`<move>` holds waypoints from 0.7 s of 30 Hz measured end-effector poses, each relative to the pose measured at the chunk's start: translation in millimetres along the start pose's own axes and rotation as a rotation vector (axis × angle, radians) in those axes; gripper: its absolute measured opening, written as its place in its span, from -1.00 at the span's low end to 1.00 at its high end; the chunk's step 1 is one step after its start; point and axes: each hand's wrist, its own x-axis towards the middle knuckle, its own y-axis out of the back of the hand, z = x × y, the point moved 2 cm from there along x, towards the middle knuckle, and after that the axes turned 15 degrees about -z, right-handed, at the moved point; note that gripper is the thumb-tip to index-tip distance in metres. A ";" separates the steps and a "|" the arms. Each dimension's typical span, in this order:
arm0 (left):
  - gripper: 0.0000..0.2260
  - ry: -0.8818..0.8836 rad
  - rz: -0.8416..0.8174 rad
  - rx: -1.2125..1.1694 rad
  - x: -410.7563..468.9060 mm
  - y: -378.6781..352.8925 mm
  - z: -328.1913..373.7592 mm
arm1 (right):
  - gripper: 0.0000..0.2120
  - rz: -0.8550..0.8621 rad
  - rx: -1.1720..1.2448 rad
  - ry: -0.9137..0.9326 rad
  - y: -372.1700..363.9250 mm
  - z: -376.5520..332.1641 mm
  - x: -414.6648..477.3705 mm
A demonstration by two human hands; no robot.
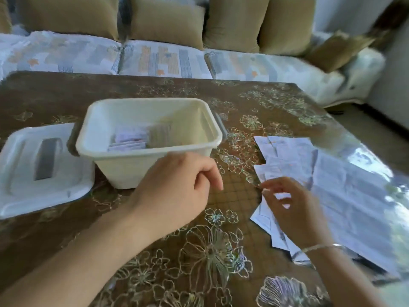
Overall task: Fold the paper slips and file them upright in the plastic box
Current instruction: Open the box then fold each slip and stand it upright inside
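The right hand's fingertips (264,188) sit at the left edge of a spread of loose paper slips (314,173). The thumb and forefinger are close together there and the other fingers are fanned apart. Motion blur makes it impossible to tell whether they pinch a slip or only touch it. The right hand (287,211) lies over the near-left part of the spread, with a thin bracelet (323,248) at the wrist.

The left hand (177,185) hovers to its left, fingers loosely curled and holding nothing, just in front of the near right corner of the plastic box (124,171).

The unfolded slips lie flat and overlapping on the right side of the table (221,240). The spread runs from far-left to near-right. They are directly under and beyond the right hand, so that hand is the nearer one for lifting the next slip. The left hand is nearer the box.

The box stands open, left of the slips and apart from them. Folded slips (130,141) stand packed in rows inside it. Its lid (33,173) lies flat just left of the box. A sofa with tan cushions (168,21) lines the far side.
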 end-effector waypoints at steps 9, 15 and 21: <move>-0.71 0.075 -0.153 -0.019 -8.5 -95.8 -4.4 | -0.14 -0.157 -0.597 -0.232 -12.0 60.3 -44.6; -0.71 0.091 -0.114 -0.048 -22.5 -107.0 -7.3 | -0.25 -0.212 -0.656 -0.042 -30.0 43.0 -62.4; -0.70 0.114 -0.021 0.024 -48.7 -105.7 -32.1 | -0.28 -0.350 -0.495 0.133 -63.5 -1.1 -71.8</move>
